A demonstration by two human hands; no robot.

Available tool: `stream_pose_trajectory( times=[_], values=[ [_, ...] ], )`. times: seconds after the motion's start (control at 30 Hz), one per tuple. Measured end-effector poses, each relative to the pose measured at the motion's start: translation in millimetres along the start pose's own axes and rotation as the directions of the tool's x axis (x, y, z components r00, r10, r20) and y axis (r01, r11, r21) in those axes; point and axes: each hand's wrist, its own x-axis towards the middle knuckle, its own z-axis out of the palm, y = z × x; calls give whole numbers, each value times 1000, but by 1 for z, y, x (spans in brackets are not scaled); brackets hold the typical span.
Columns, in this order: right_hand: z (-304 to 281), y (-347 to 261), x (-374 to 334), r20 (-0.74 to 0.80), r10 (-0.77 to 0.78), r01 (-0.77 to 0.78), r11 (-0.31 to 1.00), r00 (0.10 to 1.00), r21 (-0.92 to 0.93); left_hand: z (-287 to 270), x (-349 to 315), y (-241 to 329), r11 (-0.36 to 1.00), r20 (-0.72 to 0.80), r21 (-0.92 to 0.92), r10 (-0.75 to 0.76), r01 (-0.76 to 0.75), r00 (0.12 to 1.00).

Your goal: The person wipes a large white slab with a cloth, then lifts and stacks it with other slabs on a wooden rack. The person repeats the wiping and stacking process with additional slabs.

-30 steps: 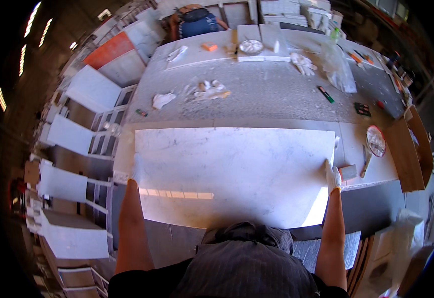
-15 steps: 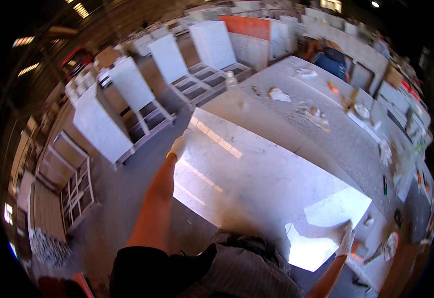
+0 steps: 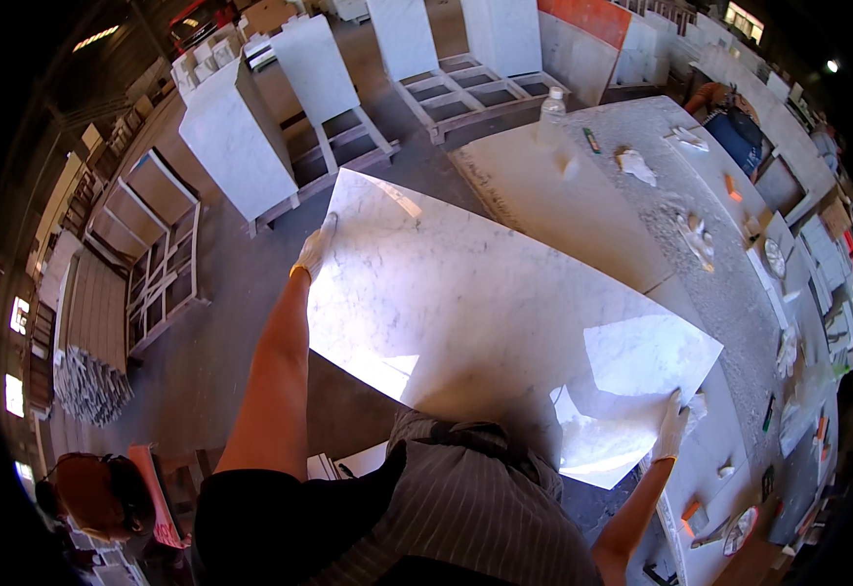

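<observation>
A large polished white marble slab (image 3: 485, 293) with grey veining is held out across the front of my body, its glossy face catching bright reflections. My left hand (image 3: 319, 249), in a white glove with a yellow cuff, grips the slab's left end near the far corner. On the right end, my right hand (image 3: 672, 430) is closed on the near side, also gloved in white. The fingers under the slab are hidden. Beyond the slab's far edge lies the worktable (image 3: 631, 220), partly covered by a tan board (image 3: 563, 195).
On the table are a clear plastic bottle (image 3: 551, 105), white rags (image 3: 636, 166) and an orange-handled tool (image 3: 732, 188). White slabs (image 3: 236, 146) lean on wooden racks (image 3: 465, 93) at the far left. One person (image 3: 734, 127) is beyond the table, another (image 3: 99, 496) at lower left.
The slab and both my hands have shifted left, and a gap of floor now shows between slab and tan board. My view has turned, bringing a person's head in at lower left.
</observation>
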Motion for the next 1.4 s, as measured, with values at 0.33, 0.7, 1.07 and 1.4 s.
stream_pose_trajectory(
  times=[0.33,0.7,1.07,1.4],
  values=[
    [222,-75,1,1,-61,59,958,998,-280,-133,65,-80,970,-97,-210,-145,122,985],
    [429,-170,4,303,-151,239,930,941,-279,-255,84,-151,874,-311,-289,-471,390,825],
    [638,-271,-12,649,-161,344,924,744,-165,-323,-21,-248,839,-527,-416,-537,351,659],
    [809,-324,21,789,-293,529,848,541,-47,-317,-56,-247,765,-640,-601,-633,230,435]
  ],
)
